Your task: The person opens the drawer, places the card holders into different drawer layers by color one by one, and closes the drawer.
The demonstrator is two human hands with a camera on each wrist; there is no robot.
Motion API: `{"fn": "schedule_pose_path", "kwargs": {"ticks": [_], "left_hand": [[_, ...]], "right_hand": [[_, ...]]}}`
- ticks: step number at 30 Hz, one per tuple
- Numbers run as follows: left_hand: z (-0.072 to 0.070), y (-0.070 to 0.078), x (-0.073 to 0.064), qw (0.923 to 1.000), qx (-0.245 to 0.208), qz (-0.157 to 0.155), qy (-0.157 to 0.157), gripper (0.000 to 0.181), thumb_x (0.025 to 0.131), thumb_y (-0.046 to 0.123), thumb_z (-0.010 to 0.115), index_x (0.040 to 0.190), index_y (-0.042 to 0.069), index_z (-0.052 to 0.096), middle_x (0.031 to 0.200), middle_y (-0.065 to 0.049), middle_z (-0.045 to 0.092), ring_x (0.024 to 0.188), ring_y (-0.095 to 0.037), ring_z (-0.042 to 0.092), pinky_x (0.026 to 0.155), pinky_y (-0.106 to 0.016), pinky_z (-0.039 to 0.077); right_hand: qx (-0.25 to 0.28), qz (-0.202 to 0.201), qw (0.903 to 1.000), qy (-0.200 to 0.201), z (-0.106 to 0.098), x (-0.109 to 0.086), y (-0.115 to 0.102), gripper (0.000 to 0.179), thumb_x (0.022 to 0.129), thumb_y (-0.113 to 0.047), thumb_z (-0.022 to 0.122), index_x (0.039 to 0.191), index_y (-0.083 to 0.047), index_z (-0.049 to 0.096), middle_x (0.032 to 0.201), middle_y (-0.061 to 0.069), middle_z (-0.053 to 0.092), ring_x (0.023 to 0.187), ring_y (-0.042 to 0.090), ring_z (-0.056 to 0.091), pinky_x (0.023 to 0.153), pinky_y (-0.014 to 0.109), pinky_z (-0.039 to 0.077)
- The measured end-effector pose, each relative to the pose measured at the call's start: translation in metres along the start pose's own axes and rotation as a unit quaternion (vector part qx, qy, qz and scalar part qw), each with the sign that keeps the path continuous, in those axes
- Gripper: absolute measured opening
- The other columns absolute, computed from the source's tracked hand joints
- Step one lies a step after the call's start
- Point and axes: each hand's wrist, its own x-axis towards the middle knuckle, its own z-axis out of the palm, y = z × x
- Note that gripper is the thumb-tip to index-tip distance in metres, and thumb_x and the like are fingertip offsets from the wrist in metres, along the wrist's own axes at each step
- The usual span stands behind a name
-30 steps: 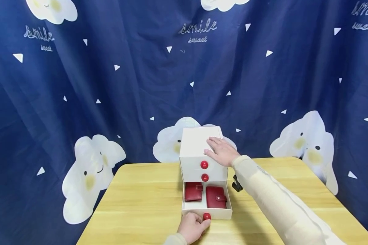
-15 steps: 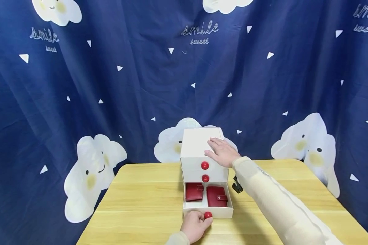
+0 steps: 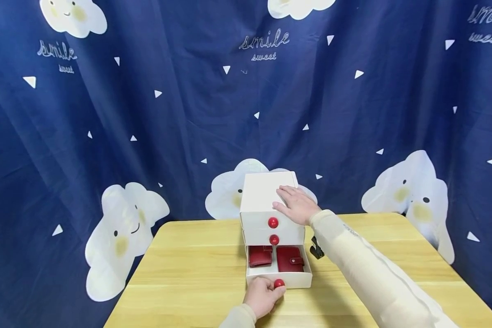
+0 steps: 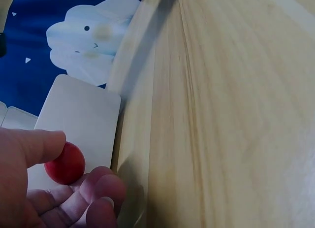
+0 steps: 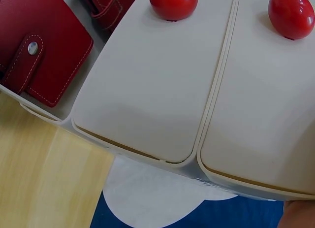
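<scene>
A white drawer box (image 3: pixel 266 191) with red round knobs stands on the table, its bottom drawer (image 3: pixel 297 279) partly out. Inside that drawer lie two dark red snap wallets, the left wallet (image 3: pixel 260 257) partly hidden under the box and the right wallet (image 5: pixel 44 50) with its strap and snap showing. My left hand (image 3: pixel 260 296) pinches the bottom drawer's red knob (image 4: pixel 65 164) between thumb and fingers. On the box's top, near its right edge, my right hand (image 3: pixel 297 204) rests with fingers straight; only a bit of it shows in the right wrist view.
The wooden table (image 3: pixel 188 273) spreads around the box. A dark blue curtain (image 3: pixel 188 91) with clouds and triangles hangs behind it. A black object (image 3: pixel 316 249) shows beneath the right forearm.
The bottom drawer has slid a little inward, with my left hand moving along on its knob. The wallets have gone slightly further under the box. My right hand stays on top.
</scene>
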Motion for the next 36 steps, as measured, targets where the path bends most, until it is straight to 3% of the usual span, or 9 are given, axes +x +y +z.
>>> {"fn": "schedule_pose_path", "kwargs": {"ticks": [8,11,20,36], "left_hand": [[-0.001,0.001,0.011,0.9973,0.028,0.026,0.063,0.036,0.079,0.033,0.07,0.051,0.016,0.053,0.042,0.018,0.042,0.04,0.001,0.041,0.047,-0.018,0.035],[-0.001,0.0,0.017,0.9959,0.043,0.03,0.074,0.037,0.079,0.032,0.069,0.05,0.016,0.052,0.042,0.019,0.041,0.042,0.002,0.04,0.048,-0.018,0.035],[0.003,-0.003,0.038,0.9978,0.036,-0.001,0.055,0.034,0.083,0.03,0.066,0.054,0.016,0.054,0.039,0.014,0.046,0.032,-0.001,0.044,0.049,-0.019,0.039],[0.002,-0.002,0.07,0.9955,0.078,-0.025,0.048,0.037,0.087,0.032,0.06,0.055,0.015,0.051,0.04,0.008,0.043,0.037,-0.009,0.045,0.047,-0.023,0.038]], "right_hand": [[0.007,0.009,0.9999,-0.005,0.0,0.001,0.0,0.07,0.091,-0.059,0.031,0.139,-0.008,0.039,0.144,0.009,0.033,0.134,0.025,0.024,0.109,0.043,0.013],[0.004,0.012,0.9999,-0.004,0.0,0.001,-0.001,0.069,0.091,-0.058,0.032,0.14,-0.009,0.038,0.145,0.009,0.032,0.134,0.025,0.024,0.109,0.043,0.013],[0.005,0.018,0.9998,-0.007,-0.001,0.0,-0.002,0.069,0.092,-0.058,0.031,0.14,-0.009,0.038,0.145,0.008,0.032,0.134,0.025,0.024,0.109,0.042,0.013],[0.011,0.021,0.9997,-0.006,-0.005,-0.001,-0.005,0.067,0.092,-0.056,0.034,0.139,-0.008,0.039,0.144,0.009,0.033,0.133,0.025,0.025,0.109,0.043,0.014]]}}
